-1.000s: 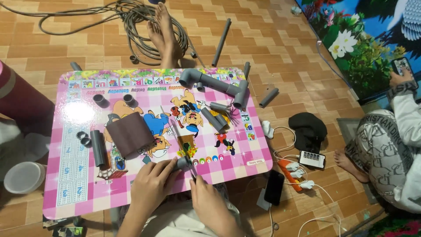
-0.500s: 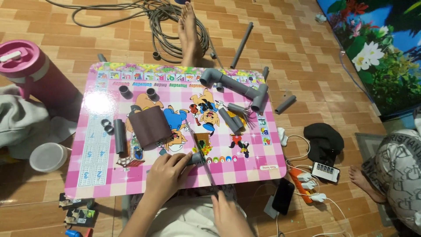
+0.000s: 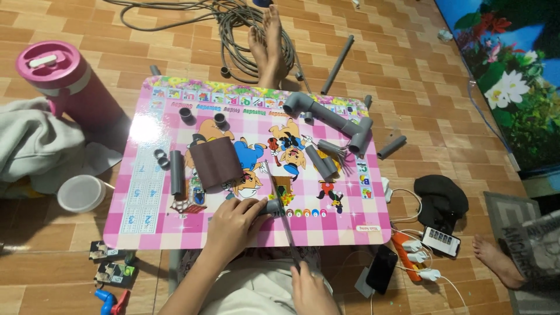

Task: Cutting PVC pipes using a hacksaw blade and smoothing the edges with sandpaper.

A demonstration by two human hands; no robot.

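The fingers (image 3: 248,211) of the left hand (image 3: 233,224) are curled and pressed around a short grey pipe piece (image 3: 269,206), pinning it on the near part of the pink table (image 3: 146,224). The right hand (image 3: 309,289) sits low at the table's near edge, its fingers closed around the handle of a thin hacksaw (image 3: 279,201), whose blade runs up and away from the hand and crosses the pipe piece just beside the left fingertips.

Just left of the left hand, a dark brown sheet (image 3: 214,163) lies curved on the table, with a grey pipe length (image 3: 176,172) lying just beside it on the far-left side. Two small pipe rings (image 3: 160,156) sit near that length, and two dark couplings (image 3: 203,115) stand farther up the table. Toward the far right of the table lies a joined pipe assembly (image 3: 329,116) with an elbow and a tee, and a loose pipe section (image 3: 322,162) lies beside it.

Off the table, a pink lidded jug (image 3: 64,81) stands on the tiled floor at the left, with a white round lid (image 3: 81,192) near it. A coiled grey cable (image 3: 245,29) lies beyond the table around a bare foot (image 3: 265,41). At the right, a black cap (image 3: 440,198) and phones (image 3: 382,268) rest on the floor.
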